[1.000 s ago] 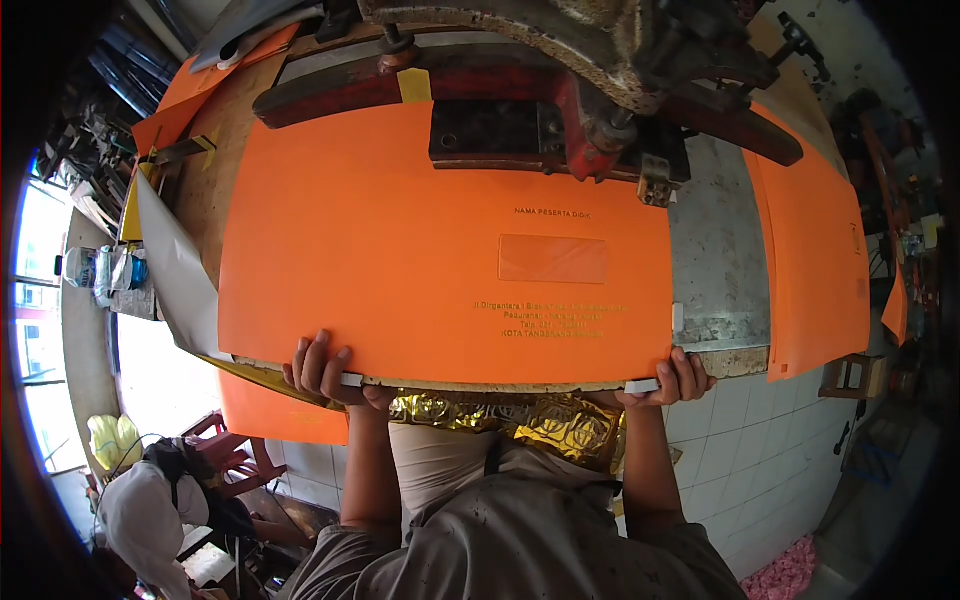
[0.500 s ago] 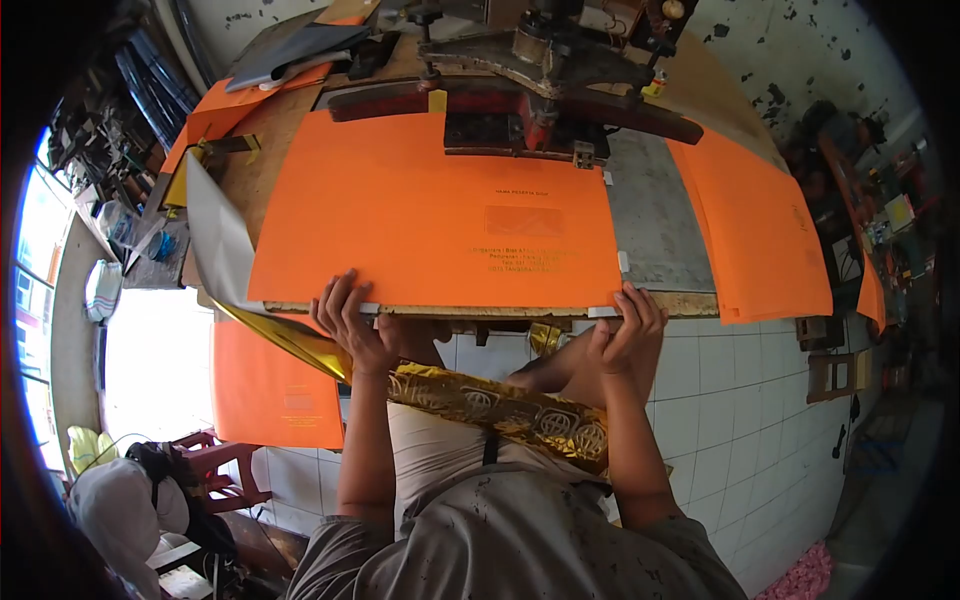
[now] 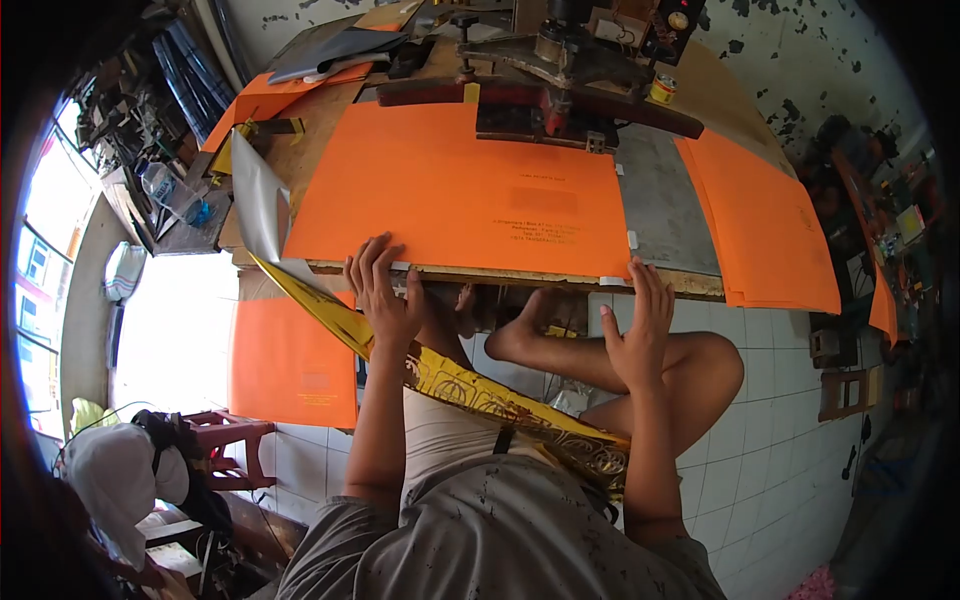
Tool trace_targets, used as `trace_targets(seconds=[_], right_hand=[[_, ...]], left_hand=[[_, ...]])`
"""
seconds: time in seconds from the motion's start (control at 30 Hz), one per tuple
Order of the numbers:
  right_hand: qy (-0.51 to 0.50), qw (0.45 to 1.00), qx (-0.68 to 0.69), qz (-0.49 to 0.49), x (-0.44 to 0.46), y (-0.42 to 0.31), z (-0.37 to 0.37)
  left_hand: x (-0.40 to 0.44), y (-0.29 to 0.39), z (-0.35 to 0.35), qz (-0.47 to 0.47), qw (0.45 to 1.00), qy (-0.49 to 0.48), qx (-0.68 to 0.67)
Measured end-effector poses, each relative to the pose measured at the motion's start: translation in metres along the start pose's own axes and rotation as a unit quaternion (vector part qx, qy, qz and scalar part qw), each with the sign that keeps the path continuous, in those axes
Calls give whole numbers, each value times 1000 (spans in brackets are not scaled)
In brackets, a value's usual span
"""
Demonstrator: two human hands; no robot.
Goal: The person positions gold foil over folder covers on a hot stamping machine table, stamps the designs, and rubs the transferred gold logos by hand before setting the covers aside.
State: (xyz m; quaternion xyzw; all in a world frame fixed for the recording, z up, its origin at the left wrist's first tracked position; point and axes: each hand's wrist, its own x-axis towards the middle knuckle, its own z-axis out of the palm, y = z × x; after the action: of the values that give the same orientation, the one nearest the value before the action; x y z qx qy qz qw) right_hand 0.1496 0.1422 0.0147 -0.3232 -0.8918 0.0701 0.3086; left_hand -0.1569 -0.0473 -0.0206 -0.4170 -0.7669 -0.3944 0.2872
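Note:
A large orange paper sheet (image 3: pixel 440 190) with small gold print lies on the board under the press (image 3: pixel 560 60). My left hand (image 3: pixel 383 300) is at its near edge, fingers stretched out over the paper beside a small white tab, thumb apart. At the near right corner of the sheet is my right hand (image 3: pixel 642 325), fingers straight and thumb spread, its fingertips at the board's edge. Neither hand grips anything. A strip of gold foil (image 3: pixel 480 385) with punched-out outlines runs from the board's left corner across my lap, partly behind my left forearm.
A stack of orange sheets (image 3: pixel 765 220) overhangs the board on the right. Another printed orange sheet (image 3: pixel 290 360) lies lower left, near a red stool (image 3: pixel 232 445). A plastic bottle (image 3: pixel 175 195) is at the left, and a small yellow can (image 3: pixel 662 88) stands behind the press.
My right hand has loosened from the edge, its fingers now straighter. My left hand's fingers reach a little farther over the sheet. My right leg has swung out to the right, and the view has shifted.

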Motion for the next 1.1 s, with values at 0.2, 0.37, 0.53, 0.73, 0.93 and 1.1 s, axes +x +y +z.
trace_targets(seconds=[0.2, 0.37, 0.53, 0.73, 0.93, 1.1], right_hand=[[6, 1000, -13, -4, 0, 3, 7], [15, 1000, -18, -2, 1, 5, 12], [44, 999, -9, -8, -3, 18, 25], [115, 993, -24, -27, -7, 35, 54], [144, 988, -40, -27, -6, 36, 63], [155, 986, -46, -43, -7, 44, 67]], left_hand=[[1, -3, 0, 1, 1000, 4, -1], [1, -4, 3, 4, 1000, 9, 6], [1, -7, 10, 18, 999, 17, 23], [-1, -9, 14, 9, 999, 21, 38], [-5, -15, 17, 9, 999, 15, 49], [-5, -15, 17, 18, 998, 10, 65]])
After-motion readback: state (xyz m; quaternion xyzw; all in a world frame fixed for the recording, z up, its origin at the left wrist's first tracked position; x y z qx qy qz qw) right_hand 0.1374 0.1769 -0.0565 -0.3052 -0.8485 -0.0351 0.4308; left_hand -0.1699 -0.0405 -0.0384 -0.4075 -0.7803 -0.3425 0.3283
